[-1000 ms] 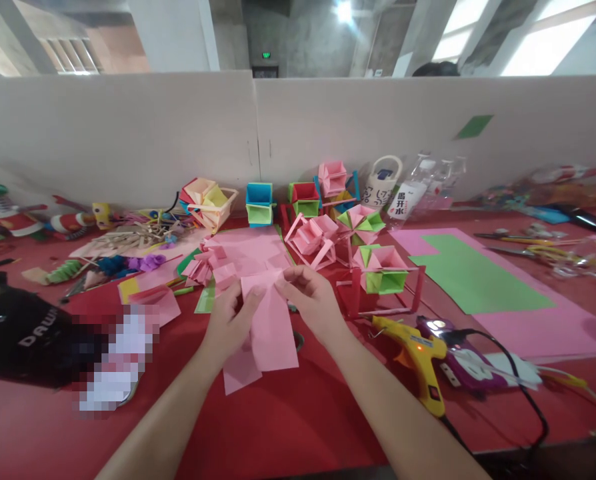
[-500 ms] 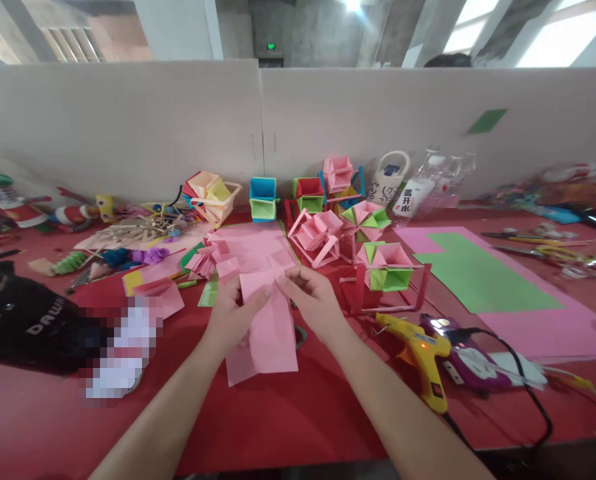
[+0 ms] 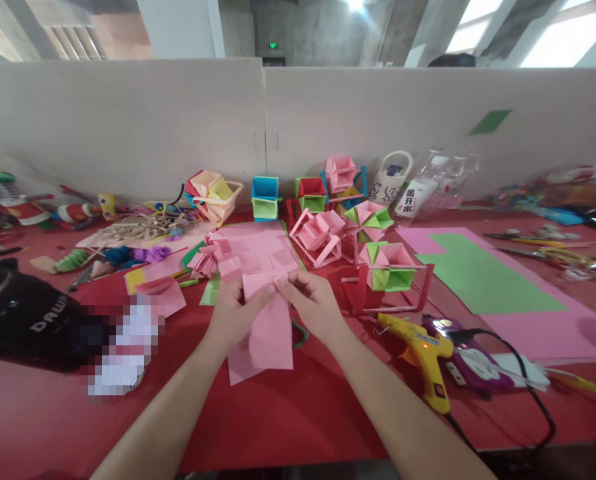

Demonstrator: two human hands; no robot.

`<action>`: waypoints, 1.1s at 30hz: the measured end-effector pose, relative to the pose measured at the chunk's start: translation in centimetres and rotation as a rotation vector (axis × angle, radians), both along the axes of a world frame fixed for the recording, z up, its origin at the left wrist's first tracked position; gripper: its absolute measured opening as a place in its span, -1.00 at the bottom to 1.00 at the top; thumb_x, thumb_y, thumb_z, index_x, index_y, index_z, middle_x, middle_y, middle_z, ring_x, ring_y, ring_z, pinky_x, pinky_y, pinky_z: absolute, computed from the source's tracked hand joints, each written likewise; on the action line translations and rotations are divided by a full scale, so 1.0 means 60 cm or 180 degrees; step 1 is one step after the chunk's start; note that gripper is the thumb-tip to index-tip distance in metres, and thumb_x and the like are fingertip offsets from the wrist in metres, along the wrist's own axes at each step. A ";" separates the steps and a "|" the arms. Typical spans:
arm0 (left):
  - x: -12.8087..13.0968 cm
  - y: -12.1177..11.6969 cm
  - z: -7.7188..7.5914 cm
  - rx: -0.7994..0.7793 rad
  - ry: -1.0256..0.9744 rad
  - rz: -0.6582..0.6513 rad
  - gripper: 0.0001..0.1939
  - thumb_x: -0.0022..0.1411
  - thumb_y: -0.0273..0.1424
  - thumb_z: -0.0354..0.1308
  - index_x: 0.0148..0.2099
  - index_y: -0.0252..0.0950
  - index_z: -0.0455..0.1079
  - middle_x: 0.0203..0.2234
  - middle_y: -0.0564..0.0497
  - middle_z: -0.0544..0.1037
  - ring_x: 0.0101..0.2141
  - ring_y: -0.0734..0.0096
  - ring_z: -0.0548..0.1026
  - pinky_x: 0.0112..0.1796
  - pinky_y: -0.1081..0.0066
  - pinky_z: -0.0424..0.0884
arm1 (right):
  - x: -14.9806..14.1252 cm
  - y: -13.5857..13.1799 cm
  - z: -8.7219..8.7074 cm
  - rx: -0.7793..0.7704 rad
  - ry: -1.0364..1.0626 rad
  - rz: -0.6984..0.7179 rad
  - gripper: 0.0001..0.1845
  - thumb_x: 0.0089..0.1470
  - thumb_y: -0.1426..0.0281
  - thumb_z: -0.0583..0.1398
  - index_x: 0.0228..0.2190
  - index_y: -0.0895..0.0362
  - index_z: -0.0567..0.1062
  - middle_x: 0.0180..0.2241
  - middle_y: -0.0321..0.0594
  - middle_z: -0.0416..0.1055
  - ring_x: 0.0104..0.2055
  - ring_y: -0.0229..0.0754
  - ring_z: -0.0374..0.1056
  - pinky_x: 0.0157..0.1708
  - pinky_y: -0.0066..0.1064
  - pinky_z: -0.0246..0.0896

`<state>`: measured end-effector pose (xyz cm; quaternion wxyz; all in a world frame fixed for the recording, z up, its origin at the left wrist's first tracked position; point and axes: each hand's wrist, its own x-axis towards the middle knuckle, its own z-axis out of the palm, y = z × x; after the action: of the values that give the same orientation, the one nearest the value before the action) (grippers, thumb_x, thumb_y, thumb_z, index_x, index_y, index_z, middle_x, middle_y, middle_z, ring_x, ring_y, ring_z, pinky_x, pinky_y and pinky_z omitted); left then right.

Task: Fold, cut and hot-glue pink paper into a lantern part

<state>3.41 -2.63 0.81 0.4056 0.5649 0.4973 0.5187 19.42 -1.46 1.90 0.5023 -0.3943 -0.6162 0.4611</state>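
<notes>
A strip of pink paper [image 3: 272, 337] hangs between my hands over the red table, its lower end toward me. My left hand [image 3: 235, 310] pinches its upper left part, thumb lying across the front. With thumb and fingertips, my right hand [image 3: 308, 297] grips the upper right edge, and the two thumbs almost meet. Another pink sheet [image 3: 241, 370] shows below the strip at the left. Partly hidden by the strip and right hand are scissors, of which a dark green handle [image 3: 301, 333] shows. Beyond my fingers lie more pink sheets [image 3: 253, 243] and folded pink pieces [image 3: 211, 257].
Folded paper boxes in frames [image 3: 391, 273] stand behind my right hand. A yellow glue gun [image 3: 428, 360] with a lit light and cable lies at right, beside a purple power strip [image 3: 478, 367]. Green paper [image 3: 493, 273] is farther right. A black cylinder [image 3: 23, 320] lies left.
My right thumb and fingers have shifted slightly along the strip's top edge. The strip's lower right corner has drawn slightly leftward, uncovering more of the green handle.
</notes>
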 end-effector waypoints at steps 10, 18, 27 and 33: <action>-0.010 0.004 0.002 0.0699 0.0485 0.0170 -0.72 0.16 -0.29 0.27 -0.07 -0.25 0.49 -0.12 -0.06 0.59 -0.09 0.23 0.51 -0.03 0.29 0.41 | -0.003 -0.005 -0.001 0.0272 -0.0400 -0.0126 -0.64 0.20 0.19 0.16 -0.55 0.11 0.35 -0.58 -0.36 0.18 -0.52 -0.30 0.10 -0.50 -0.45 0.03; -0.008 0.002 0.006 0.0778 0.0542 0.0220 -0.86 0.17 -0.31 0.26 -0.28 -0.28 0.54 -0.38 0.01 0.62 -0.33 0.37 0.54 -0.25 0.41 0.45 | -0.005 -0.005 -0.007 0.0473 -0.0548 -0.0190 -0.61 0.23 0.20 0.13 -0.57 0.12 0.28 -0.59 -0.37 0.15 -0.51 -0.31 0.08 -0.50 -0.45 0.01; -0.015 0.007 0.006 0.0702 0.0639 0.0411 -0.83 0.22 -0.30 0.21 -0.31 -0.28 0.54 -0.43 0.06 0.59 -0.38 0.43 0.50 -0.31 0.47 0.39 | -0.008 -0.006 -0.012 0.0305 -0.0241 -0.0179 -0.75 0.15 0.24 0.23 -0.45 0.11 0.34 -0.51 -0.37 0.26 -0.47 -0.32 0.18 -0.48 -0.46 0.09; -0.026 0.012 0.007 0.0587 0.0642 0.0757 -0.83 0.21 -0.30 0.20 -0.30 -0.30 0.53 -0.43 0.07 0.59 -0.37 0.42 0.50 -0.31 0.49 0.39 | -0.011 0.002 -0.020 0.0176 -0.0037 -0.0080 -0.80 0.04 0.32 0.29 -0.37 0.09 0.37 -0.38 -0.30 0.40 -0.36 -0.27 0.34 -0.35 -0.42 0.25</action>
<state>1.85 -1.90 1.25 0.2359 0.5861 0.5491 0.5471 18.78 -1.32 0.67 0.5151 -0.3906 -0.6266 0.4352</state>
